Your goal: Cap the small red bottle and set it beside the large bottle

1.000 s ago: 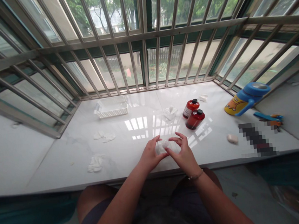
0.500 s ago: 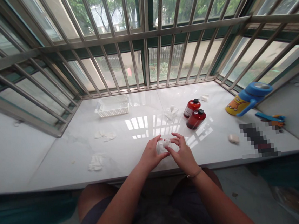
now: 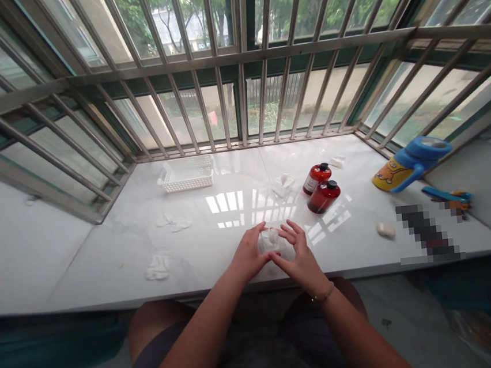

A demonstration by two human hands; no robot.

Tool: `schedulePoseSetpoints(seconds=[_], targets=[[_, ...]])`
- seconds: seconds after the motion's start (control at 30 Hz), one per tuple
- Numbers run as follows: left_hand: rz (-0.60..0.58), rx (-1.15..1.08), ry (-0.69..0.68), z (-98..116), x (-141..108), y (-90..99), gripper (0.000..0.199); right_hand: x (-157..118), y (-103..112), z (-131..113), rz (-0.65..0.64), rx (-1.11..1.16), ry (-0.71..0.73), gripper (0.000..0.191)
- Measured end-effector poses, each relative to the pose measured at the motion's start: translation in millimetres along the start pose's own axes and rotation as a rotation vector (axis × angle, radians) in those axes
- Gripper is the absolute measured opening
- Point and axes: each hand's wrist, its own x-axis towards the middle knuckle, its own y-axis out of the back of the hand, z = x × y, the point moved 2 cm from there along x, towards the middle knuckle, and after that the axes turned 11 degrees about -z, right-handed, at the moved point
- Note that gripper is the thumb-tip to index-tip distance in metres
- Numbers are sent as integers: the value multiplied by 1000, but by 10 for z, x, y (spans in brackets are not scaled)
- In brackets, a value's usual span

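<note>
Between my hands, over the near edge of the white counter, is a small translucent container (image 3: 271, 250) with a crumpled white tissue (image 3: 270, 237) showing at its top. My left hand (image 3: 249, 252) curls round the left side, fingers at the back and thumb in front. On the other side my right hand (image 3: 298, 254) has its fingers raised and apart, with nothing seen between them. Its thumb reaches to the container's front, close to the left thumb; whether it touches the container I cannot tell.
Two red bottles (image 3: 324, 196) with black caps stand behind my right hand, near a crumpled tissue (image 3: 283, 185). A white basket (image 3: 188, 181) sits at the back left. More tissues (image 3: 159, 266) lie left. At right are a blue-yellow jug (image 3: 406, 165), a pale bar (image 3: 385, 229) and blue-orange tools (image 3: 446, 196).
My right hand's fingers have come away from the white tissue and spread, leaving it more visible. The left hand keeps its hold. The view has shifted slightly.
</note>
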Motion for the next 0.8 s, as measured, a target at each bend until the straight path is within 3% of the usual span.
schedulePoseSetpoints(seconds=[0.2, 0.4, 0.57, 0.8], targets=[[-7, -2, 5, -6, 5, -2, 92, -69, 49, 29, 106, -53, -42, 76], [-6, -1, 10, -3, 8, 0, 93, -52, -22, -18, 28, 8, 5, 83], [-3, -6, 0, -14, 4, 0, 91, -78, 3, 10, 89, -37, -53, 70], [-1, -4, 5, -12, 6, 0, 92, -75, -17, 25, 40, -20, 12, 74]])
